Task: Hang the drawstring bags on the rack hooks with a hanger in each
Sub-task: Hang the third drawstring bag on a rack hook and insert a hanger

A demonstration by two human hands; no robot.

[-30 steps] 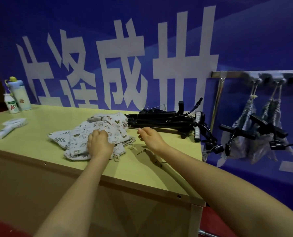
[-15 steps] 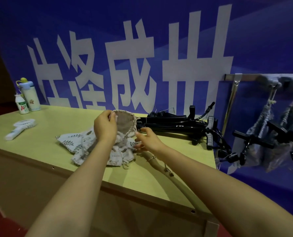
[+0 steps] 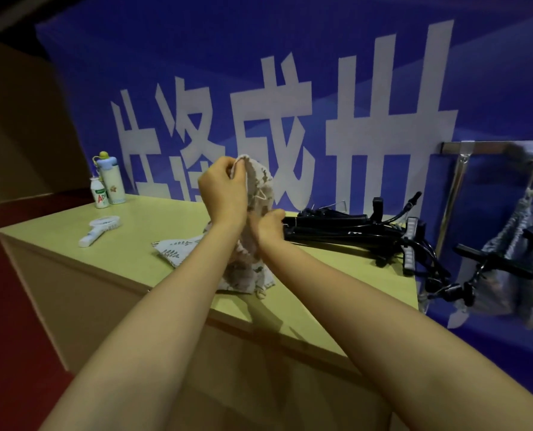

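My left hand (image 3: pixel 223 189) grips the top edge of a patterned drawstring bag (image 3: pixel 260 188) and holds it up above the table. My right hand (image 3: pixel 269 227) is closed on the same bag lower down, near its cord. Another bag with a leaf print (image 3: pixel 173 248) lies flat on the table behind my left forearm. A pile of black hangers (image 3: pixel 352 231) rests on the table's right side. On the wall to the right, the metal rack (image 3: pixel 476 147) carries hung bags (image 3: pixel 507 253) with black hangers (image 3: pixel 492 264) in them.
The yellow-green table (image 3: pixel 140 222) holds a tall blue-capped bottle (image 3: pixel 109 178), a small white drink bottle (image 3: pixel 98 194) and a white handheld fan (image 3: pixel 100 228) at its far left. A blue banner with big white characters covers the wall behind. Red floor lies left.
My left hand lifted one bag off the pile from table height to well above it. My right hand came in and took hold of the bag's lower part. The view shifted left.
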